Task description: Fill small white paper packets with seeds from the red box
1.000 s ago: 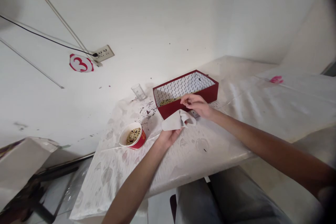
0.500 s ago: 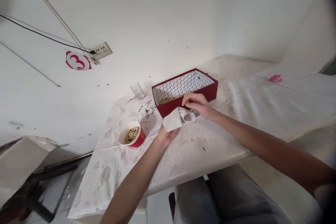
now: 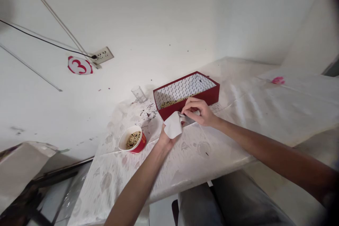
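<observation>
Head camera view, looking down at a table (image 3: pixel 238 113) under a pale patterned cover. On it are one open red box (image 3: pixel 209 96) with a layer of seeds (image 3: pixel 172 103) in its near corner, one red paper cup (image 3: pixel 140 146) holding more seeds, one small clear glass (image 3: pixel 139 94) and one pink thing (image 3: pixel 278 80) far off to the right. Dark crumbs (image 3: pixel 147 113) lie scattered between the glass and the box. The wall carries one socket (image 3: pixel 103 54) and one round sign (image 3: pixel 79 66) with a red 3.

The person's two bare hands meet just in front of the box, sharing one sheet of white paper (image 3: pixel 173 129). Half a second earlier the paper lay looser, with a curl drooping under the right hand; it is now a tighter, flatter fold. The right hand has also slid down from the box rim.

The left hand (image 3: pixel 165 139) grips the paper from below, its fingers mostly hidden behind the sheet. The right hand (image 3: pixel 198 111) has its fingers drawn together, pinching the paper's right edge. A small grey thing under that hand is too unclear to identify.
</observation>
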The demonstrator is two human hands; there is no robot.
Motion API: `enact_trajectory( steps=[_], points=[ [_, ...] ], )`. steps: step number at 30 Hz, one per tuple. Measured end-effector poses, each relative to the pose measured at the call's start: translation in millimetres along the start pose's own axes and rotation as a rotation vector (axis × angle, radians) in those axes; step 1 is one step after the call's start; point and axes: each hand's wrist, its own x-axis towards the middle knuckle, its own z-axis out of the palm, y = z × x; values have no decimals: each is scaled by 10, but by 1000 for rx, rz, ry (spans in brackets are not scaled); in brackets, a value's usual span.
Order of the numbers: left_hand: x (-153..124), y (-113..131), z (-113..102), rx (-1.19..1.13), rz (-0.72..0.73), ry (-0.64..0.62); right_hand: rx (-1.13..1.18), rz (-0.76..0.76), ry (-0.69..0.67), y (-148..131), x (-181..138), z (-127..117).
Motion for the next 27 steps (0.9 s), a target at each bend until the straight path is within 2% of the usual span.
enact_trajectory(
  steps=[3,8,14,21,27],
  points=[
    [11,8,9,-1,3,11,-26,-20,-4,3,-8,9],
    [34,3,37,-43,-18,132,-99,-41,-7,3,-19,49],
    [33,-38,53,-100,-28,152,-223,42,-8,22,-74,169],
    [43,-96,11,-92,-18,203,-518,175,-86,-2,-112,234],
    [57,-168,-45,51,141,163,-826,68,-203,11,-102,167]
  ],
)
